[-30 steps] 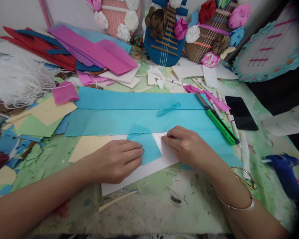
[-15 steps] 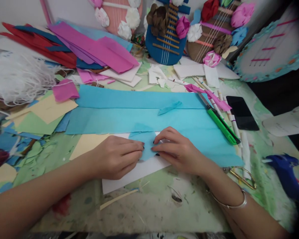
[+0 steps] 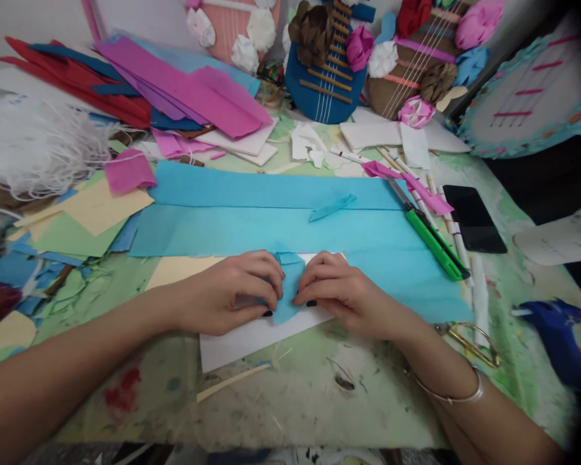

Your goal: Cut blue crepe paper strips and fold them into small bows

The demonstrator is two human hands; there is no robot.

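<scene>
A small piece of light blue crepe paper lies on a white sheet near the table's front edge. My left hand pinches its left side and my right hand pinches its right side, fingertips almost meeting over it. The piece is gathered narrow between them. Just behind lie two long blue crepe paper sheets, with a small blue scrap on top.
A green utility knife, white paper sticks and a black phone lie to the right. Gold scissors and a blue glue gun sit near my right wrist. Pink, red and purple crepe paper, white shreds, and flower-decorated craft instruments fill the back.
Both hands have closed in on the small blue piece from either side. It lay flat and wide a second ago and is now squeezed narrow between my fingertips.
</scene>
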